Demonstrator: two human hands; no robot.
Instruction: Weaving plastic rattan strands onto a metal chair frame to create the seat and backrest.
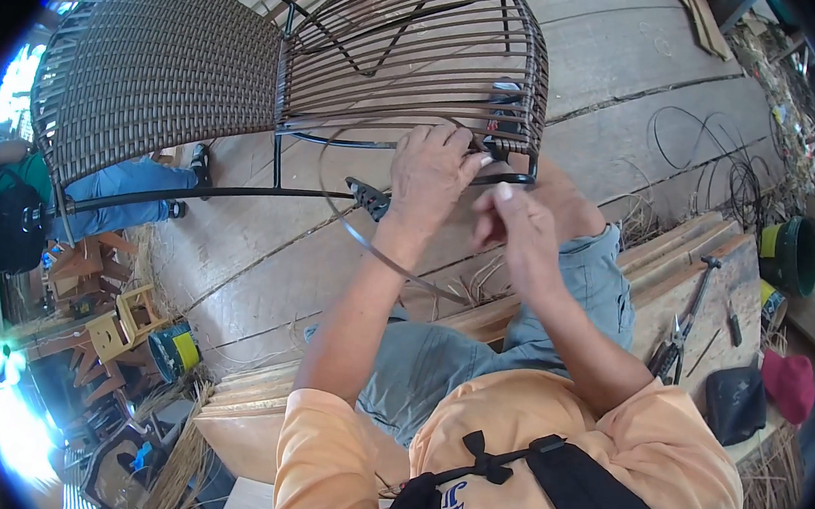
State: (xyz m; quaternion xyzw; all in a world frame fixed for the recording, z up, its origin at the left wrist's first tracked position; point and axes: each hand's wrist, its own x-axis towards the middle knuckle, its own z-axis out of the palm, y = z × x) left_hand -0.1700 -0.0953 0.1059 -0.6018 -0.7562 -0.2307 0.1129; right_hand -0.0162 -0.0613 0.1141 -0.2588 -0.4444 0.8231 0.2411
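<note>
A chair frame lies on its side, with a tightly woven brown back [173, 69] and a seat [413, 59] of parallel brown strands. At the seat's near corner, my left hand [428, 175] is closed in a pinch on a flat brown weaving strip [356, 234]. The strip loops out past my left wrist and bends back up toward the seat. Close to the black frame end [507, 178], my right hand [521, 239] has its fingers curled in. What those fingers hold, if anything, is not visible.
On the wooden bench [692, 286] to my right lie pliers [671, 347], a hammer [704, 278] and a black pouch [737, 403], with a red cap [788, 388] beside them. Loose strands [743, 185] coil on the floor. Another person's legs [134, 200] show behind the chair.
</note>
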